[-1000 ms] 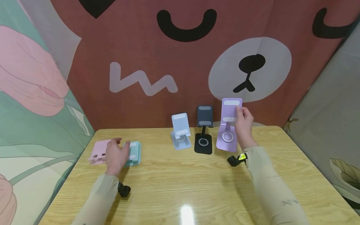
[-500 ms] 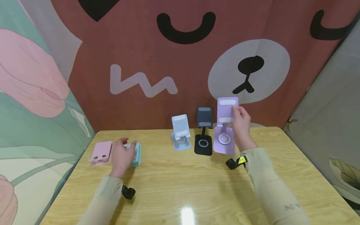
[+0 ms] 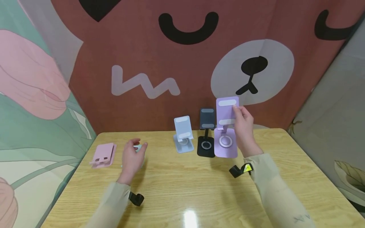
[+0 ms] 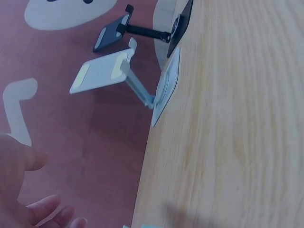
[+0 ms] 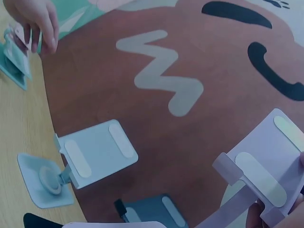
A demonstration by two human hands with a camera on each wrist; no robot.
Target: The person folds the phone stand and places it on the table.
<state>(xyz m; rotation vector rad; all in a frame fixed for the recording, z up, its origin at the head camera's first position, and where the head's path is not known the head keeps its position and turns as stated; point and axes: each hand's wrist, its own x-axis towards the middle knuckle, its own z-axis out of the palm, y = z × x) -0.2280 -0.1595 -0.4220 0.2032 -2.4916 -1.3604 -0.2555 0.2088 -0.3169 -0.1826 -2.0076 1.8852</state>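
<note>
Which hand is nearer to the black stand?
Right. The right hand grips the purple stand just right of the black stand; the left hand is farther off, left beyond the light-blue stand.

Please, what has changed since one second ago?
The right hand, still gripping the purple stand, moved left, towards the black stand. The left hand moved right, uncovering the pink stand and mostly hiding the teal stand. The pale blue stand, black and pink ones stayed put.

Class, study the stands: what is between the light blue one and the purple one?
The black stand is between the light blue stand and the purple stand, which the right hand holds; the head view shows this.
</note>
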